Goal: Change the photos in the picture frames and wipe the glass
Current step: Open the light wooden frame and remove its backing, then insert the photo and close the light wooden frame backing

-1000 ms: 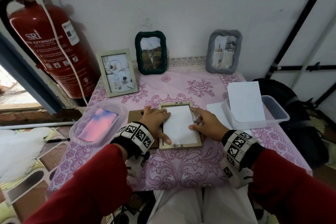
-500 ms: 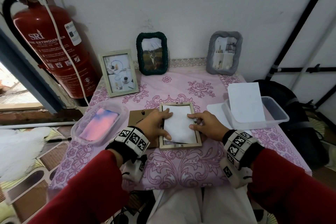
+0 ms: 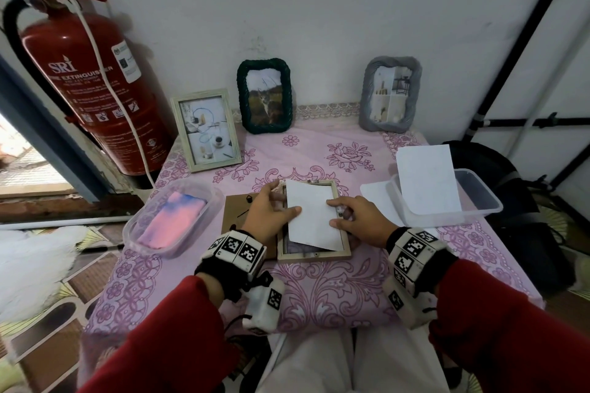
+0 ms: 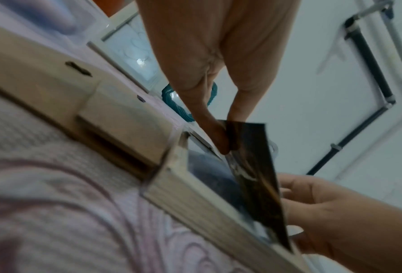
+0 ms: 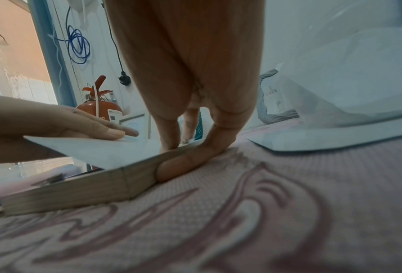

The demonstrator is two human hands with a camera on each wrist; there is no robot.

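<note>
On the pink floral tablecloth (image 3: 319, 290), the wooden frame (image 3: 314, 254) lies face down at the centre, its brown backing board (image 3: 236, 210) at its 9 o'clock. My left hand (image 3: 266, 217) pinches the white-backed photo (image 3: 314, 217), tilted up out of the frame. My right hand (image 3: 360, 220) presses the frame's 3 o'clock edge, fingers extended.

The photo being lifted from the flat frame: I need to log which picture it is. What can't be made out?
- The photo: head view shows only its white back.
- Left wrist view: its printed side is dark, blurred, edge-on.
- Left hand: its grip hides one edge.
- Frame glass: mostly covered by the photo.
</note>
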